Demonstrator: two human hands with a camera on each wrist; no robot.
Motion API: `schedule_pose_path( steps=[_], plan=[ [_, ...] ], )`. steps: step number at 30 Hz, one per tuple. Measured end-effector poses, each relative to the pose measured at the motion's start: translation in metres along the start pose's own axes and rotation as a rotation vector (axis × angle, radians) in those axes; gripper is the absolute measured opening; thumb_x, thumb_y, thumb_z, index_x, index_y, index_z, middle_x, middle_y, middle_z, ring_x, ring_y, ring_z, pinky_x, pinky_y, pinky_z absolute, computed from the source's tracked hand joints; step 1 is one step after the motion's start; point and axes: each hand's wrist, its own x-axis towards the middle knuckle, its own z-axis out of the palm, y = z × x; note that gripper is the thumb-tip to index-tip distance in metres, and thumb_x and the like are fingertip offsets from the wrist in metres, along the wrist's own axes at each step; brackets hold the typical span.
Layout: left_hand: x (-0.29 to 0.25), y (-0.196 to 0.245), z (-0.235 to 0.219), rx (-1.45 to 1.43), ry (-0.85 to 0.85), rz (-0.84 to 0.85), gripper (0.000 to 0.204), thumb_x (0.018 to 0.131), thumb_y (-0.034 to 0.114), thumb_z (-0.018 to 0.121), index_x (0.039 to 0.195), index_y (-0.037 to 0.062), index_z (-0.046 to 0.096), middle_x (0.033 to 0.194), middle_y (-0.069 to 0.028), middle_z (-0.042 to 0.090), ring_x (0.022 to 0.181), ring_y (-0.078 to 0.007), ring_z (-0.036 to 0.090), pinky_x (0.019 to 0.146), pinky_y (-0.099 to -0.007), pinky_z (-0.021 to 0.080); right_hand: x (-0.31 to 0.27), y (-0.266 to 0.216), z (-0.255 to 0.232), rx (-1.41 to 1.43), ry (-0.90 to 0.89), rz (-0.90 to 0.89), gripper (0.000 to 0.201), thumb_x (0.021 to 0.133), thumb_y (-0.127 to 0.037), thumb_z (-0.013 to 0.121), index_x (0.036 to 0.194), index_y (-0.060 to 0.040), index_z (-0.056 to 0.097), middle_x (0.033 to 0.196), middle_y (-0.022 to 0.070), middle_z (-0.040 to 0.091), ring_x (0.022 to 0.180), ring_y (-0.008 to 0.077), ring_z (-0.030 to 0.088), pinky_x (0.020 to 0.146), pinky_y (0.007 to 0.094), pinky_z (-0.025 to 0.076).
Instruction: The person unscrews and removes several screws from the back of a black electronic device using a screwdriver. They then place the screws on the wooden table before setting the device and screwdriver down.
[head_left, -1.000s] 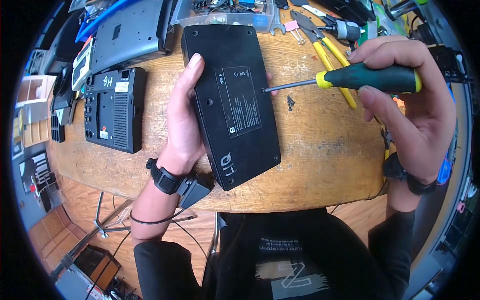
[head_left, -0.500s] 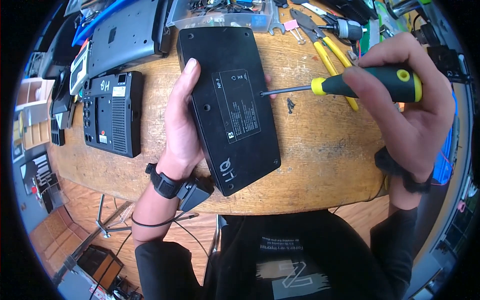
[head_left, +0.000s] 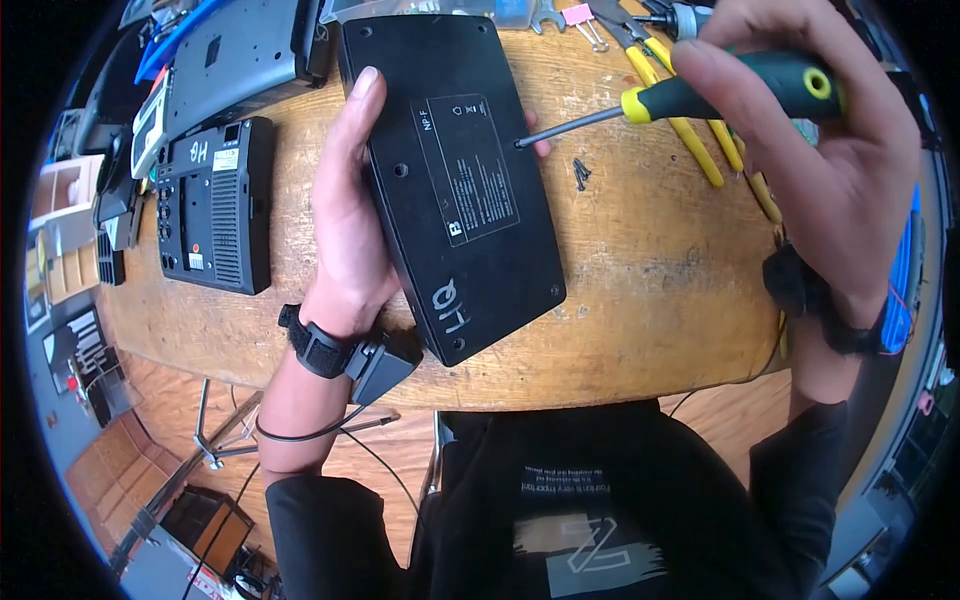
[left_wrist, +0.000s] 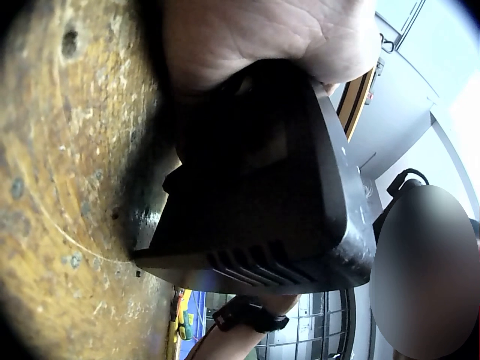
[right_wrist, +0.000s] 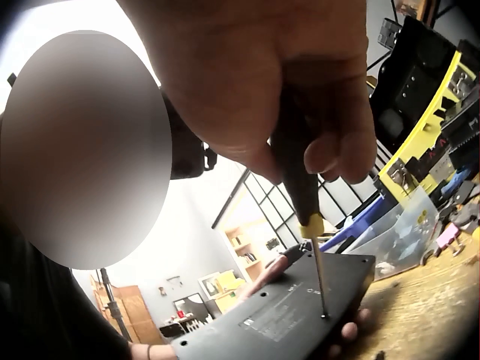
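My left hand (head_left: 350, 230) grips a flat black device (head_left: 480, 260) marked HQ, thumb along its left edge and fingertips showing at the right edge. In the left wrist view the palm (left_wrist: 270, 34) lies against the device (left_wrist: 262, 217), whose slotted end shows. My right hand (head_left: 830, 170) holds a green and yellow screwdriver (head_left: 720, 92) by its handle. The shaft's tip meets a hole near the device's right edge, and in the right wrist view the screwdriver (right_wrist: 321, 277) stands nearly upright on the device (right_wrist: 285, 315). A few dark screws (head_left: 581, 174) lie on the table beside it.
A second black device (head_left: 215, 210) lies on the wooden table (head_left: 660, 320) at the left, below a larger black panel (head_left: 235, 60). Yellow-handled pliers (head_left: 695, 150), a pink binder clip (head_left: 578, 15) and a clear bin (head_left: 515, 12) are at the back. The table's front edge is near the body.
The view has shifted, so the table items sit higher in the picture. The screwdriver's handle now tilts farther up, and the right hand's fingers have changed their hold on it.
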Motion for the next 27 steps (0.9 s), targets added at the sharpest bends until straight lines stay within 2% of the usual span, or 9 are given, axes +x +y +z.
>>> schedule_pose_path(
  steps=[1,4,7,10,11,13,16,23,27],
  plan=[
    [0.0,0.0,0.0,-0.001,-0.005,0.006,0.098,0.101,0.073,0.031,0.154,-0.0083,0.038,0.138,-0.0372,0.058,0.118,-0.0412,0.069,0.099,-0.0445,0.061,0.001,-0.001,0.0,-0.015,-0.006,-0.008,0.021,0.094,-0.006,0.074,0.113,-0.0027,0.067,0.104,0.0078,0.067,0.092,0.0129,0.064,0.081,0.0263,0.05],
    [-0.001,0.001,0.001,-0.075,-0.047,0.046,0.073,0.106,0.059,0.041,0.14,-0.004,0.054,0.122,-0.0259,0.07,0.109,-0.0363,0.073,0.096,-0.0434,0.061,0.005,-0.004,-0.006,-0.053,-0.043,-0.053,0.02,0.094,-0.006,0.074,0.113,-0.0027,0.067,0.102,0.0076,0.067,0.092,0.0128,0.064,0.081,0.0261,0.05],
    [0.001,0.001,0.001,0.059,-0.025,0.046,0.092,0.102,0.07,0.034,0.152,-0.008,0.041,0.136,-0.0347,0.06,0.117,-0.0405,0.07,0.098,-0.0446,0.061,0.011,-0.007,-0.017,-0.09,-0.126,-0.141,0.02,0.095,-0.006,0.074,0.113,-0.0028,0.067,0.101,0.0074,0.067,0.091,0.0127,0.064,0.08,0.0259,0.05],
    [0.001,0.001,0.002,0.055,-0.02,0.049,0.092,0.102,0.07,0.034,0.151,-0.008,0.041,0.136,-0.0329,0.061,0.116,-0.0399,0.07,0.099,-0.0448,0.061,0.014,-0.005,-0.015,-0.117,-0.134,-0.187,0.019,0.095,-0.007,0.073,0.113,-0.0029,0.067,0.099,0.0072,0.067,0.091,0.0126,0.064,0.08,0.0257,0.05],
    [0.001,0.001,0.002,0.009,-0.029,0.048,0.085,0.104,0.066,0.037,0.147,-0.0062,0.046,0.13,-0.0297,0.065,0.113,-0.0377,0.071,0.097,-0.044,0.061,0.01,-0.003,-0.005,-0.11,-0.062,-0.089,0.02,0.096,-0.008,0.074,0.114,-0.0027,0.067,0.096,0.0064,0.067,0.088,0.0122,0.064,0.078,0.025,0.049],
    [0.001,0.001,0.002,-0.083,-0.047,0.042,0.071,0.106,0.058,0.041,0.139,-0.0027,0.054,0.12,-0.0232,0.071,0.107,-0.0331,0.074,0.094,-0.0423,0.062,0.008,-0.002,0.001,-0.078,-0.024,-0.026,0.019,0.095,-0.008,0.074,0.113,-0.0025,0.067,0.096,0.0064,0.067,0.087,0.0123,0.064,0.077,0.025,0.049],
    [0.001,0.003,0.001,0.062,-0.012,0.035,0.092,0.102,0.07,0.034,0.151,-0.0079,0.042,0.136,-0.0327,0.061,0.117,-0.0401,0.069,0.099,-0.0447,0.06,0.005,-0.005,-0.004,-0.04,-0.021,-0.003,0.019,0.095,-0.008,0.074,0.111,-0.0023,0.067,0.095,0.0065,0.067,0.087,0.0124,0.064,0.076,0.0251,0.05],
    [0.0,-0.001,-0.002,0.014,0.002,-0.008,0.103,0.098,0.078,0.026,0.153,-0.0084,0.038,0.137,-0.0355,0.06,0.121,-0.0402,0.067,0.101,-0.0439,0.059,-0.003,-0.001,-0.001,-0.027,0.013,0.042,0.017,0.094,-0.007,0.075,0.109,-0.0018,0.068,0.093,0.0067,0.068,0.085,0.0126,0.065,0.075,0.0254,0.05],
    [-0.001,0.0,-0.002,0.028,-0.008,0.006,0.1,0.099,0.076,0.029,0.152,-0.0086,0.039,0.135,-0.0356,0.061,0.119,-0.04,0.068,0.099,-0.0439,0.06,-0.008,-0.005,-0.001,-0.039,0.017,0.046,0.016,0.093,-0.007,0.075,0.107,-0.0015,0.068,0.092,0.0068,0.069,0.084,0.0127,0.066,0.074,0.0255,0.051]
  ],
)
